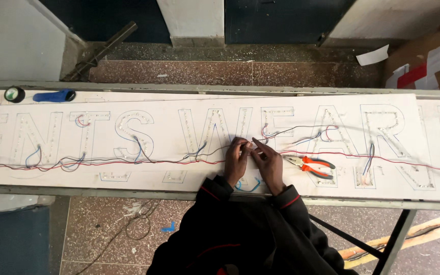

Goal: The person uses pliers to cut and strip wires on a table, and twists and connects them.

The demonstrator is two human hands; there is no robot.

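- Wires (253, 143) are pinched between the fingers of both hands, just above the near edge of the long white sign panel (169, 109), roughly at its middle as seen from the head camera.
- Dark sleeves with thin red trim are seen nearest the camera, reaching over the grey counter (103, 193) rim onto the panel.
- The left hand (236, 160) is laid on the panel with its fingers curled closed on the wire ends; the right hand (268, 163) is set just beside it, its fingers likewise closed on the same wire ends, so that the fingertips of both hands meet.
- Whether one wire or several are gripped cannot be told, as the strands are too thin.
- Orange-handled pliers (309, 164) are laid on the panel just to the right of the right hand, untouched, with the nose pointed toward the hand.
- Red, black and blue leads (128, 162) are strung along the panel's near half, looped from one cut-out letter shape to the next.
- Rows of small light modules are seen inside the letter outlines.
- At the far left edge of the panel, a blue tool (54, 95) and a round roll of tape (14, 93) are lain side by side, well apart from the hands.
- Beyond the counter, a speckled stone floor (204, 71) and a step are seen.
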